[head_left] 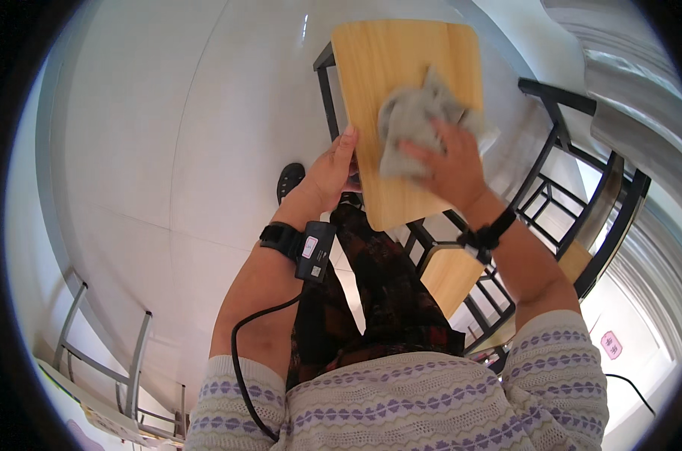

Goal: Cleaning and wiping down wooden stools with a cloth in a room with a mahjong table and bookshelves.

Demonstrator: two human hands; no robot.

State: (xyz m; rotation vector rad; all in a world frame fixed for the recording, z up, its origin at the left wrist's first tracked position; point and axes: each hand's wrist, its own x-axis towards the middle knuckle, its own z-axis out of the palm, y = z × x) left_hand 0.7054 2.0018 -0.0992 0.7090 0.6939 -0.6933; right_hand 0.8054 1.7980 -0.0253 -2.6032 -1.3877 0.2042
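Note:
A light wooden top (367,75) with rounded corners, seemingly a stool or chair seat, rests on a black metal frame (326,90). My left hand (327,174) is closed on its left edge, thumb along the side and the other fingers partly hidden beneath. On the right half of the wood lies a crumpled grey cloth (403,124). My right hand (455,167) presses down on this cloth, its fingers bent into the folds and slightly blurred. Part of the cloth hangs over the right edge of the top.
Black-framed chairs (559,143) stand to the right, beside a grey curtain (627,143). Another wooden seat (450,278) is close to my legs on the right. Grey metal table legs (138,361) show at the lower left. A black cable (236,353) runs along my left forearm.

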